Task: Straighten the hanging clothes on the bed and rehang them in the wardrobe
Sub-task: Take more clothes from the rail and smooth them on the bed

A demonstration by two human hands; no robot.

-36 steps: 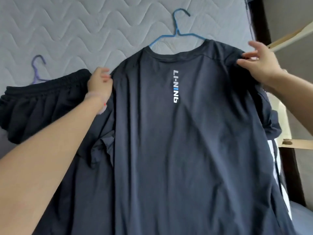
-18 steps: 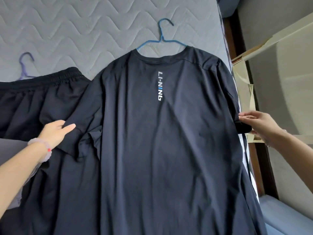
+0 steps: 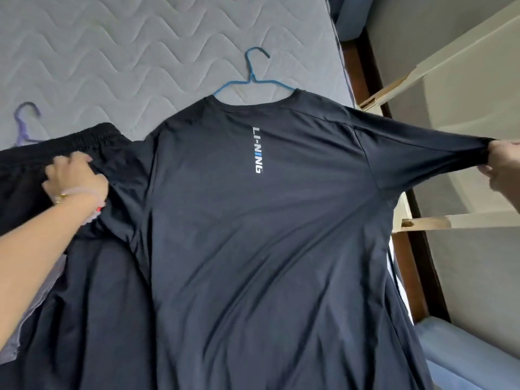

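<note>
Shirt (image 3: 267, 220), dark navy, lay back-up on the bed (image 3: 112, 52), spread down its right half from the middle to the near edge. White and blue lettering (image 3: 257, 149) ran down below the collar. It hung on a blue hanger (image 3: 253, 77), whose hook pointed toward the bed's far edge and lay flat on the quilted grey cover.

The right hand (image 3: 503, 170) clenched the end of the right sleeve and held it stretched taut, out past the bed's right edge. The left hand (image 3: 74, 178), with a bracelet (image 3: 81, 192) on its wrist, had its fingers curled into the end of the left sleeve, which lay over the shorts (image 3: 33, 175).

Those black shorts lay by the bed's left edge, waistband toward the far edge, touching the shirt's sleeve. The hook of a purple hanger (image 3: 24, 125) showed just beyond the waistband. Another dark garment (image 3: 92, 305) lay partly under the shirt near the near left corner, with grey cloth (image 3: 36, 305) beside it. Pale boards (image 3: 450, 66) stood beyond the right edge.
</note>
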